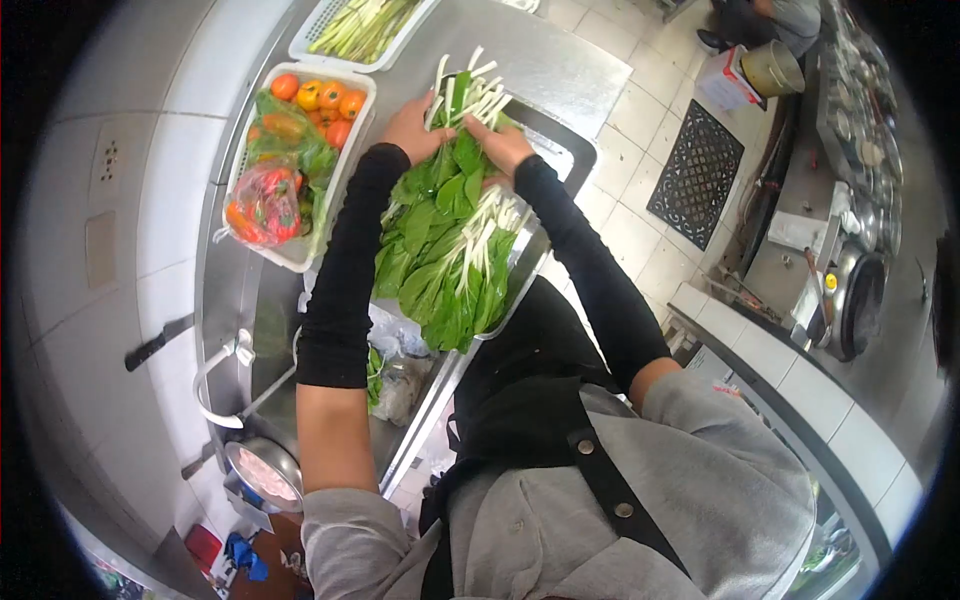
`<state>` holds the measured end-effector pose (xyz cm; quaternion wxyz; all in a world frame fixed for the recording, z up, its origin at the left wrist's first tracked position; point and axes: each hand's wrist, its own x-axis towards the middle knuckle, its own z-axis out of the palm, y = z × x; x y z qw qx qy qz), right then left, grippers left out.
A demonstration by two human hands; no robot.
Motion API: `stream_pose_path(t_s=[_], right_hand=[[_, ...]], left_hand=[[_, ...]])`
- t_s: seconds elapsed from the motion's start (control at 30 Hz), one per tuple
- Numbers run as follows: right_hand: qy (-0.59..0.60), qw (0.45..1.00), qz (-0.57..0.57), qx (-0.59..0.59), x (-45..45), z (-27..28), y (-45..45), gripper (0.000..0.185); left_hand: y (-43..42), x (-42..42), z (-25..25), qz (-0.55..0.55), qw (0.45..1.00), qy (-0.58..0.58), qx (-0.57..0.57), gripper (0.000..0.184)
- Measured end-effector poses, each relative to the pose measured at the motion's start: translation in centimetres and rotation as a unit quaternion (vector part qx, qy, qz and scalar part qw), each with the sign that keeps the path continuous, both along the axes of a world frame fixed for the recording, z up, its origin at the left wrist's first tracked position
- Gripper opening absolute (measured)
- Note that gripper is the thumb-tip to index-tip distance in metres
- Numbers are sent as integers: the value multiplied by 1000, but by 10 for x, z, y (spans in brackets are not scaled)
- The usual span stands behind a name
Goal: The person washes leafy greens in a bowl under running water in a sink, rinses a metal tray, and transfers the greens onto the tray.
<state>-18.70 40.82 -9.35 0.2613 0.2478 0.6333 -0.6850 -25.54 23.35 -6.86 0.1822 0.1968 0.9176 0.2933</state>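
Leafy greens with pale stems lie heaped over a metal tray on the steel counter. At the far end of the heap, my left hand is closed round the left side of a bunch of stems. My right hand grips the same bunch from the right, its fingers partly hidden by stems and leaves. Both forearms wear black sleeves. Left of the greens stands a white basket with tomatoes and a plastic bag of red peppers.
Another basket of green stalks stands at the back. A faucet, a knife on the wall and a metal bowl are at left. Across the tiled floor are a mat, a stove with a wok and a crouching person.
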Motion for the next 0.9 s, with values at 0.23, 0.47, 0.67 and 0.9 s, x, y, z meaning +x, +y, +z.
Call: stream_pose_path(t_s=[0.23, 0.47, 0.67, 0.9], right_hand=[[263, 823, 157, 478, 29, 32, 25, 55], [339, 927, 16, 160, -157, -50, 57, 49], [484, 819, 219, 216, -134, -26, 11, 31], [572, 637, 268, 442, -99, -45, -1, 39]], left_hand=[[-4, 34, -31, 9, 993, 110, 52, 68], [25, 52, -14, 130, 986, 103, -28, 90], [26, 48, -22, 149, 984, 86, -53, 81], [3, 54, -26, 129, 968, 203, 73, 79]])
